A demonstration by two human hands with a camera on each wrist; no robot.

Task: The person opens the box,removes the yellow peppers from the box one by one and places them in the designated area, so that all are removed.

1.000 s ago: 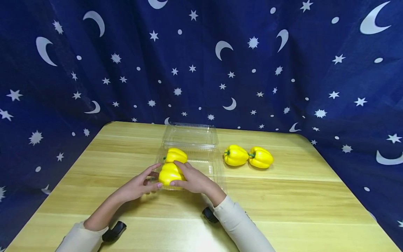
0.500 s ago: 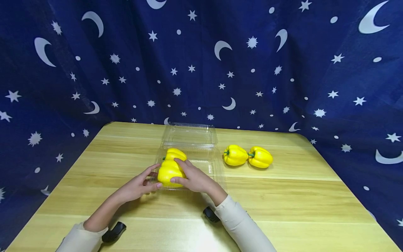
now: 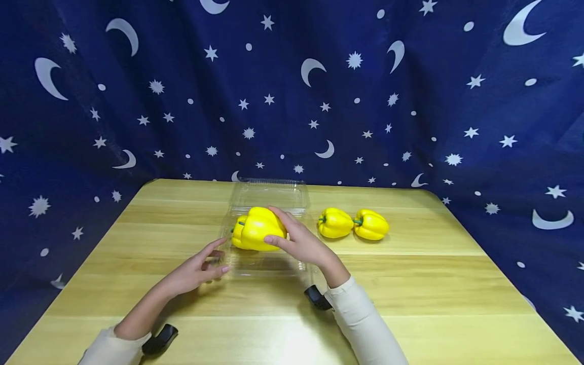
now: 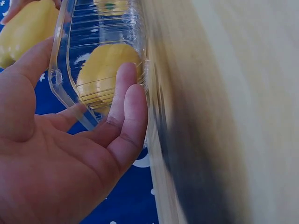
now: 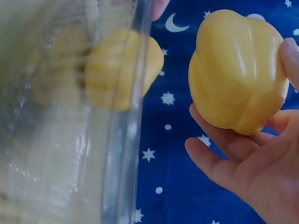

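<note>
My right hand (image 3: pixel 304 245) grips a yellow bell pepper (image 3: pixel 263 230) between thumb and fingers, lifted above a clear plastic clamshell box (image 3: pixel 274 267). In the right wrist view, this raised pepper (image 5: pixel 238 67) is apart from the box wall. A second yellow bell pepper (image 3: pixel 237 236) lies in the left part of the box, partly hidden behind the first; it shows through the wall in the left wrist view. At the box's left side, my left hand (image 3: pixel 193 271) has its fingers loosely spread and holds nothing. Whether it touches the wall, I cannot tell.
Two more yellow bell peppers (image 3: pixel 335 223) lie side by side on the wooden table (image 3: pixel 410 284), right of the box. The box's lid (image 3: pixel 269 194) stands open at the back. Behind the table hangs a blue curtain (image 3: pixel 274 76) with moons and stars.
My right hand has lifted the nearer bell pepper out of the front of the box, up and to the right. My left hand stays at the box's left side. The head view has shifted slightly.
</note>
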